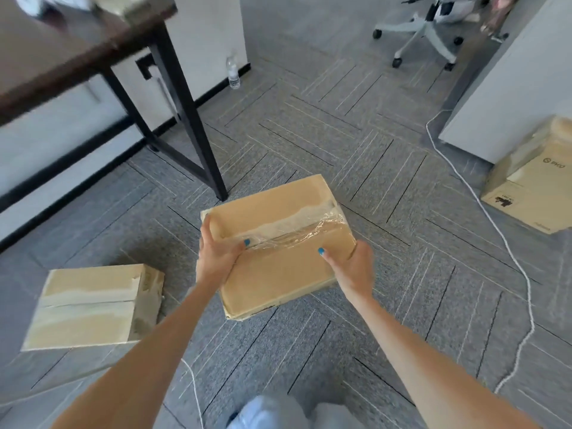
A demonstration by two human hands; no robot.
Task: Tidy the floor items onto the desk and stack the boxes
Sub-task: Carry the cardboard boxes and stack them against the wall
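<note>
Both arms stretched forward, left hand [216, 253] and right hand [353, 267] each with a grip clamped on opposite sides of the taped box [278, 274], thumbs on top. Second box [89, 305] at 8 o'clock.

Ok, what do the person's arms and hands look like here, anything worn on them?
The left arm and right arm are bare to the frame edge, with no sleeves in view. The left hand and right hand wear no gloves, and no watch, bracelet or rings show. Both thumbnails carry bright blue polish; the other nails are hidden. No cables or markers on either arm.
</note>
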